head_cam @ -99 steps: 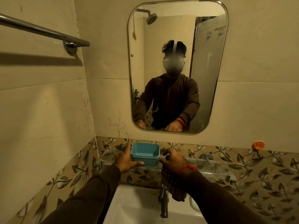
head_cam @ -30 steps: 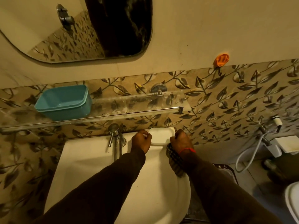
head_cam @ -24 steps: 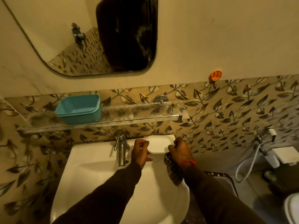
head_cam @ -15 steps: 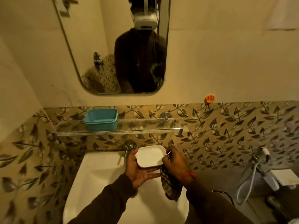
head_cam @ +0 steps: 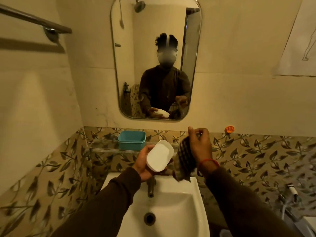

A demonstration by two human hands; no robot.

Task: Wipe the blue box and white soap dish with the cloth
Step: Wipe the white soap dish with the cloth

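Blue box (head_cam: 132,140) sits on the glass shelf (head_cam: 104,145) at about 10 o'clock from the sink (head_cam: 171,202). At the sink's 12 o'clock, the left hand (head_cam: 145,164) curls around the tilted white soap dish (head_cam: 159,158). At 3 o'clock from the dish, the right hand (head_cam: 199,145) pinches the hanging checked cloth (head_cam: 183,159).

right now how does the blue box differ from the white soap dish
The blue box sits upright on the glass shelf, untouched; the white soap dish is held tilted in the left hand above the sink. The blue box is deeper with straight walls; the white soap dish is shallow and more rounded. Neither touches the cloth, which the right hand holds. Both are open-topped and look empty.
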